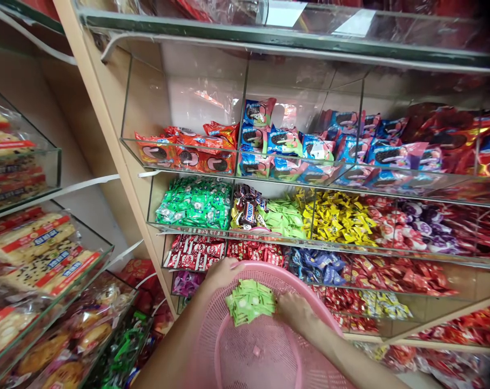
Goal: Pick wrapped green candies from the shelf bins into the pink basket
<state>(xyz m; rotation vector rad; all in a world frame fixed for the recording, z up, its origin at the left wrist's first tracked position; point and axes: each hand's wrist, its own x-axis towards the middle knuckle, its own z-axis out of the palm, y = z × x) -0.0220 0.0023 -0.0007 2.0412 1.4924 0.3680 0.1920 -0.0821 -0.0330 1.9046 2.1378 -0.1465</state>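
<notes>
A pink plastic mesh basket (256, 354) is tilted in front of the shelves. My left hand (223, 272) grips its far left rim, fingers curled over the edge. Inside, against the far part of the basket, lies a heap of small green-wrapped candies (250, 301). Right beside this heap, within the basket, is my right hand (295, 310), closed, knuckles up; its fingertips and anything in them are hidden. Similar green packets (284, 217) lie in a shelf compartment beyond the basket, with Snickers bars (249, 213) to their left.
Glass-fronted shelves hold green-packed sweets (194, 202), yellow candies (337, 219), blue cookie packs (285, 140) and red-wrapped candies (198, 251). A glass shelf edge (269, 46) juts out above. On the left, slanted shelves carry packaged rice crackers (46, 248), separated by a wooden upright (111, 135).
</notes>
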